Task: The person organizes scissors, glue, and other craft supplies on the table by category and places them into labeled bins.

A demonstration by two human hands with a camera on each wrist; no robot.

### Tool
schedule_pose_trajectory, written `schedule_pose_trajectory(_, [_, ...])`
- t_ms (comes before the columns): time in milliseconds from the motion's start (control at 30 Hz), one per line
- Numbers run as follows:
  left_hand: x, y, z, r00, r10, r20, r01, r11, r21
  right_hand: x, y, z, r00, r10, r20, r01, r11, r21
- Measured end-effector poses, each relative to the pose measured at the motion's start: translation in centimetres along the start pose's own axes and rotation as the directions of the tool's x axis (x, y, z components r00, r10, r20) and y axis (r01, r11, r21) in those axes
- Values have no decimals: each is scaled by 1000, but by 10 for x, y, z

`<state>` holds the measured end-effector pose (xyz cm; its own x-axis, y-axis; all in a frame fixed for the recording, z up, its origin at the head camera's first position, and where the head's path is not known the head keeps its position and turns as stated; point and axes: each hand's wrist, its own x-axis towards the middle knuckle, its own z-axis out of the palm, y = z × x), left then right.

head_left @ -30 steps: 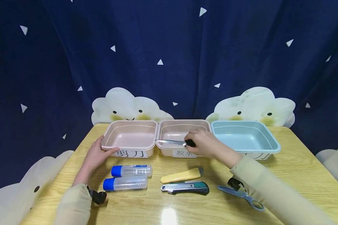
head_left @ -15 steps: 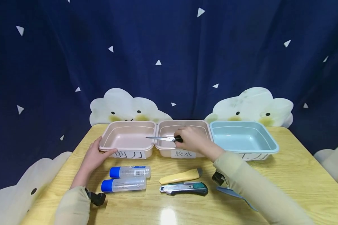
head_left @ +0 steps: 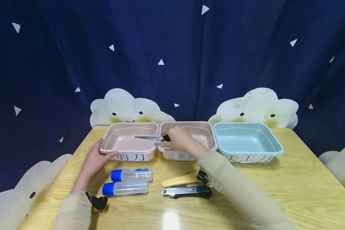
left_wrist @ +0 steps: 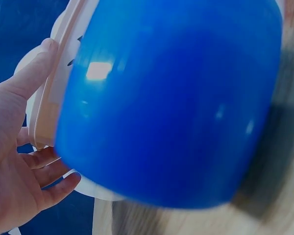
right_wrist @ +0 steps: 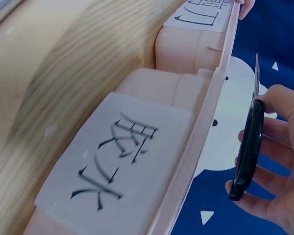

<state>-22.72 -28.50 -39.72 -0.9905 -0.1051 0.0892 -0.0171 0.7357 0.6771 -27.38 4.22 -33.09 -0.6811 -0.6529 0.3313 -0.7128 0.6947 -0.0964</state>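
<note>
My right hand [head_left: 179, 139] holds a pair of scissors by the black handle [right_wrist: 250, 149] above the middle pink bin [head_left: 187, 124]. The scissors' silver blades [head_left: 147, 138] point left, over the left pink bin [head_left: 133, 124]. My left hand [head_left: 94, 161] grips that left bin at its front left corner. In the left wrist view, the thumb lies along the rim and the other fingers bend around the corner. A big blue cap [left_wrist: 176, 107] of a glue bottle blocks much of that view.
A light blue bin [head_left: 248, 153] stands at the right of the row. In front lie two glue bottles [head_left: 132, 174] with blue caps, a yellow utility knife [head_left: 178, 180] and a black-green utility knife [head_left: 187, 191]. White labels with characters mark the bins.
My right hand has moved left with the scissors, so the blades now reach over the left bin. Its sleeve now covers the blue scissors on the table. The left hand keeps its place.
</note>
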Motion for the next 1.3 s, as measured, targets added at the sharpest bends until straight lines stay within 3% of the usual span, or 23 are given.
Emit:
schedule_pose_trajectory(267, [1,-1,3,1000,0,-10,0,1000,-10,19,-9,9,1000,10,9,-10,999,-46])
schedule_pose_trajectory(533, [1,-3,3,1000,6,-16,-6,1000,-24,41,-22,19,995,78,57,-77,997,-12])
schedule_pose_trajectory(967, [0,-1,2,1000,-11,-17,10,1000,-21,76,-48,38,994,107,13,-107,994,7])
schedule_pose_trajectory(1300, [0,-1,5,1000,-19,-16,19,1000,-23,86,-55,55,986,168,19,-165,982,-92])
